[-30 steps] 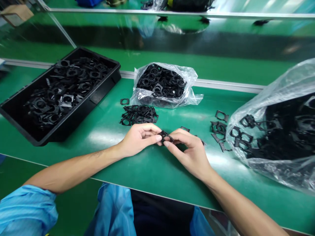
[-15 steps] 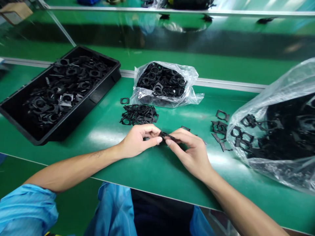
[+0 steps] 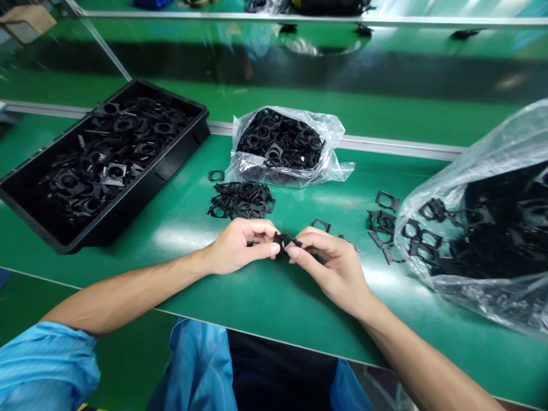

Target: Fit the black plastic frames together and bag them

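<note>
Between my two hands is a small black plastic frame part (image 3: pixel 283 240), pinched at both ends above the green bench. My left hand (image 3: pixel 240 245) is closed on its left end with thumb and fingers. On the right end, my right hand (image 3: pixel 334 262) closes with thumb and index finger. Fingers cover much of the part, so I cannot tell whether it is one piece or two. Just beyond my left hand lies a pile of black ring-shaped parts (image 3: pixel 242 200). A loose black frame (image 3: pixel 321 225) lies behind my right hand, partly hidden by it.
At the left stands a black bin (image 3: pixel 171 171) heaped with black parts. A clear bag (image 3: pixel 291 176) of black rings lies at the back middle. On the right, a large clear bag (image 3: pixel 428 205) spills black frames (image 3: pixel 381 221) onto the green bench (image 3: pixel 257 308).
The part between my hands has turned and more of its face shows. My right fingers have shifted slightly on it, and the loose frame behind them is more visible.
</note>
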Action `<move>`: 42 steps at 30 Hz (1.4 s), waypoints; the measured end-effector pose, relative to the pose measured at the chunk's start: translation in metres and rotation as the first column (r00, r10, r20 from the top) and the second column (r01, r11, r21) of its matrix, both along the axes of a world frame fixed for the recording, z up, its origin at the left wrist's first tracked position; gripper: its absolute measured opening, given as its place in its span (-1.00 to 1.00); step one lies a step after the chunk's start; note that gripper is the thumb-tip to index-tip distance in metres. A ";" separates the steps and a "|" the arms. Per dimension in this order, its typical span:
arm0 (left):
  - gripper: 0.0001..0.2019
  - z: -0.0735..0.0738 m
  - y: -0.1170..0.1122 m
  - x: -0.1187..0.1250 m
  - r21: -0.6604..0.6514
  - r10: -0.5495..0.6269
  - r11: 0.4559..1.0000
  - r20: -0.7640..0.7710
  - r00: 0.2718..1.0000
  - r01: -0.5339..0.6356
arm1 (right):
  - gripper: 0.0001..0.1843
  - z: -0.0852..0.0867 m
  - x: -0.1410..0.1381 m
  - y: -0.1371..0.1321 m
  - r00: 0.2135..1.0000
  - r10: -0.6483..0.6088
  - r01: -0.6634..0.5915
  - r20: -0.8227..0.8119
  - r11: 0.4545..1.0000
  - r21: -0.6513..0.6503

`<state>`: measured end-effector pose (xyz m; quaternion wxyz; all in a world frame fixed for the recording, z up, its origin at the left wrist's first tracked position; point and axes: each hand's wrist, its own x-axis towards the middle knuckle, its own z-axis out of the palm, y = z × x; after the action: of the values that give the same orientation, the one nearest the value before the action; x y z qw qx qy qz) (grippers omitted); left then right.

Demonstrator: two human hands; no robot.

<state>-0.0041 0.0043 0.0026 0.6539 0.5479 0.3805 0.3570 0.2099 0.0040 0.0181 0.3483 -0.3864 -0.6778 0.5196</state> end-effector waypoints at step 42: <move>-0.65 -0.001 -0.001 0.000 -0.045 -0.064 0.997 0.026 0.998 0.065 | -0.68 0.005 0.000 -0.002 1.000 0.010 -0.011 -0.021 1.000 -0.024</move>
<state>-0.0041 0.0028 0.0014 0.6819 0.5404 0.3628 0.3338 0.2100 0.0016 0.0234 0.3478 -0.3818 -0.6698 0.5335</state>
